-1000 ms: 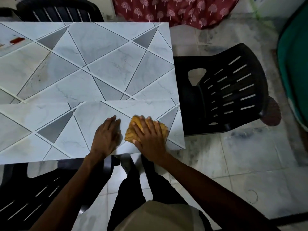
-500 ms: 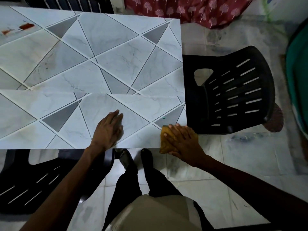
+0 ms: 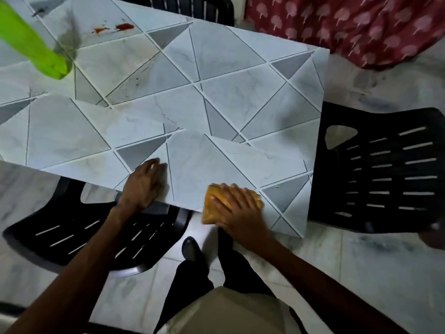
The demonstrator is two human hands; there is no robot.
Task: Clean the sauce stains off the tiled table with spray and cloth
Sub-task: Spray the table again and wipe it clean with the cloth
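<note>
Pale marbled floor tiles (image 3: 361,273) all round, and across the upper left and centre of the frame a grey-and-white tiled table (image 3: 216,68) with a pattern of triangles. At lower centre, on the table's near edge: a folded yellow-orange cloth (image 3: 209,213), pressed under the right hand (image 3: 237,208), fingers spread straight and flat across it, not curled round it. To the left, apart from the cloth: the left hand (image 3: 144,184), laid on the tile by the same edge, fingers loosely together and holding nothing, though blurred. Looks like wiping under way at the near right corner, a patch free of red marks. Far from finished, by the look of it: red sauce stains (image 3: 124,27) at the upper left, well apart from the cloth, bright and unwiped, plus a faint dark smear (image 3: 134,80) lower down toward mid-table. Probably calls for spray and a wipe up there. Counted: two larger red blotches with a few small specks beside them; one bright green plastic bottle (image 3: 31,44) on the table at far upper left, blurred, top out of frame, presumably the spray; one cloth; two hands; three black slatted plastic chairs, at right (image 3: 385,169), at lower left (image 3: 72,235) and barely showing at top centre (image 3: 192,6); one red fabric (image 3: 349,27) with a pink tree print at upper right.
</note>
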